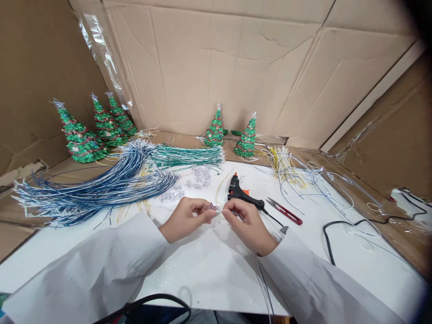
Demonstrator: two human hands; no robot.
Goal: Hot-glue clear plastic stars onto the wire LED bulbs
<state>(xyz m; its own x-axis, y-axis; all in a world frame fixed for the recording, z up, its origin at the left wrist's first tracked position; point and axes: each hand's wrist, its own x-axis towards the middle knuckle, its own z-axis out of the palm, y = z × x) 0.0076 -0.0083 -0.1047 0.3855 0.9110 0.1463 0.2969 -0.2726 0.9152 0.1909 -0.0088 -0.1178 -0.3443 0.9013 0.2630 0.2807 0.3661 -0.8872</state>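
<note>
Left hand (pixel 184 219): at the middle of the bench, its grip pressed together, thumb and fingertips pinching the small star from the left.
Right hand (pixel 248 222): just beside the left, fingertips nearly meeting it; its grip is also closed, pinching the small star at its right edge.
Small star (pixel 213 207): a clear plastic piece held between the two hands, just above the white bench top, near the bench's middle.
Thin wires (pixel 265 283): run from under the right wrist down to the near edge of the bench.
Bench (pixel 209 265): white top; the stretch between the sleeves and the near edge is bare apart from the thin wires.
Glue gun (pixel 241 192): black, lying just behind the right hand, close to its knuckles.
Snips (pixel 285 210): red-handled, lying to the right of the glue gun, near the right hand.
Black cable (pixel 340 225): loops over the right part of the bench, well apart from the hands.
Blue wire bundle (pixel 97 189): fans out to the left edge, its near strands close to the left sleeve.
Green wire bundle (pixel 185 156): lies behind the blue one, towards the back.
Loose clear stars (pixel 200 175): scattered between the hands and the green bundle.
Yellow wires (pixel 285 166): heaped at the back right.
Small trees (pixel 81 139): three at the back left, two more at the back middle, against the cardboard.
Cardboard wall (pixel 219 67): closes in the back and both sides of the bench.
</note>
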